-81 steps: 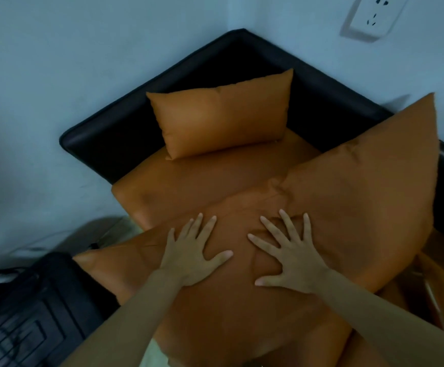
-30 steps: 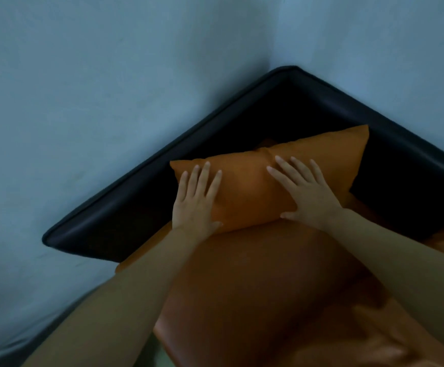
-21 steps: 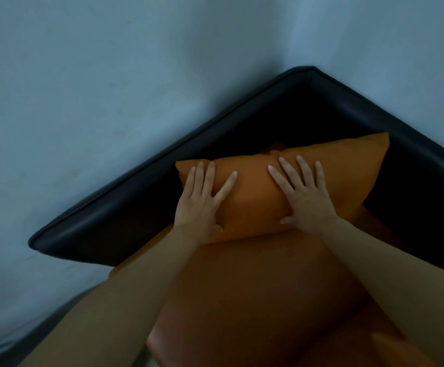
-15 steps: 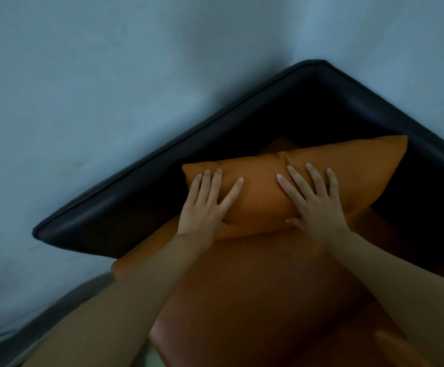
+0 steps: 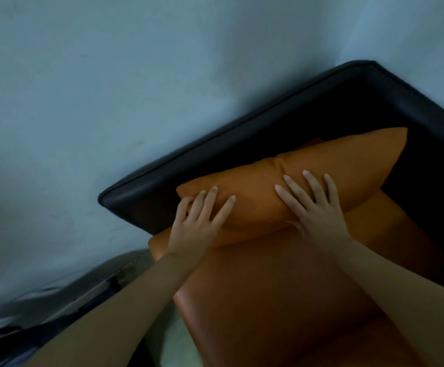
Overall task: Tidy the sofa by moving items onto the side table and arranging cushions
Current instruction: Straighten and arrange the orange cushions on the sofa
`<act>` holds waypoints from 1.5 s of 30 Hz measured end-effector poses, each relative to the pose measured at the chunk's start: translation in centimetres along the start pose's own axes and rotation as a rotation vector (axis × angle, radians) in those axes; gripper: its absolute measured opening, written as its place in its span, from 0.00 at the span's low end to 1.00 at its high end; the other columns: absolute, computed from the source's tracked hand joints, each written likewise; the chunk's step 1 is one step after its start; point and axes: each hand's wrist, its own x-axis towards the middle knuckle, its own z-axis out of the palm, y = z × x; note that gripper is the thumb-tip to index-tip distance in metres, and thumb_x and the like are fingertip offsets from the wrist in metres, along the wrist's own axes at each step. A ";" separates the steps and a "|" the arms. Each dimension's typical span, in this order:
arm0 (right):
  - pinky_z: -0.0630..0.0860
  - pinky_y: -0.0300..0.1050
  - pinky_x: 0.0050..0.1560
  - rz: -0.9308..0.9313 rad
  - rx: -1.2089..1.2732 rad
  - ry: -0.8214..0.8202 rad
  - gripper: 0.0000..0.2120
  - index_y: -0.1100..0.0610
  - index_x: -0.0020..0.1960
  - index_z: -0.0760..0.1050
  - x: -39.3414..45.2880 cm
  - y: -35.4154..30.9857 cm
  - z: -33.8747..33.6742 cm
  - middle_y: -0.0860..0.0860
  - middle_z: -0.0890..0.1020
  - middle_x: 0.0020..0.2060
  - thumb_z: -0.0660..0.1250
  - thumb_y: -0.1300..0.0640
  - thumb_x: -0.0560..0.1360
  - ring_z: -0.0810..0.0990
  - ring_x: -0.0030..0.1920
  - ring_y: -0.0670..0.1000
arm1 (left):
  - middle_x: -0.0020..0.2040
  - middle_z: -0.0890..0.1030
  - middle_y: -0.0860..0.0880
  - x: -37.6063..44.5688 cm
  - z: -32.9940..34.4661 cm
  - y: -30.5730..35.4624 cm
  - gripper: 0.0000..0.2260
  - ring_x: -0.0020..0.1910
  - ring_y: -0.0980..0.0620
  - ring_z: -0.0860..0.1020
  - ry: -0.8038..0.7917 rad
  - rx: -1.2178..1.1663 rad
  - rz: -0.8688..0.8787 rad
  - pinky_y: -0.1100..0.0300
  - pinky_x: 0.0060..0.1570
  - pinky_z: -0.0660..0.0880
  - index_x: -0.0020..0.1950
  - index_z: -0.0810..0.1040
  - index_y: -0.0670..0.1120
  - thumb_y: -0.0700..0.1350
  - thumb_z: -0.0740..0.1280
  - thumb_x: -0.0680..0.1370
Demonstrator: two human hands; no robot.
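Note:
A small orange cushion (image 5: 348, 165) leans in the corner of the sofa against the black armrest (image 5: 147, 197) and black backrest (image 5: 427, 112). My left hand (image 5: 197, 223) lies flat on the cushion's left end, fingers spread. My right hand (image 5: 313, 207) presses flat on its middle, fingers straight and spread. Both hands touch the cushion without curling round it. Below the cushion is the orange seat (image 5: 281, 300) of the sofa.
A pale blue wall (image 5: 109, 102) runs behind the armrest and meets a second wall (image 5: 427, 35) behind the backrest. A dark object (image 5: 12, 343) sits at the lower left beside the sofa, blurred. A strip of light floor (image 5: 173, 337) shows beside the seat.
My hands left the large cushion and came onto the small one in the corner. Over the last second they slid slightly along it and the view shifted right.

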 end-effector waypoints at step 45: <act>0.56 0.83 0.58 -0.348 -0.054 -0.200 0.52 0.42 0.77 0.47 6.7 -8.0 -2.4 0.53 0.64 0.74 0.78 0.51 0.64 0.63 0.70 0.68 | 0.69 0.70 0.38 -5.7 -0.2 -3.7 0.54 0.63 0.35 0.70 -0.314 -0.131 -0.301 0.36 0.63 0.65 0.74 0.60 0.49 0.69 0.76 0.54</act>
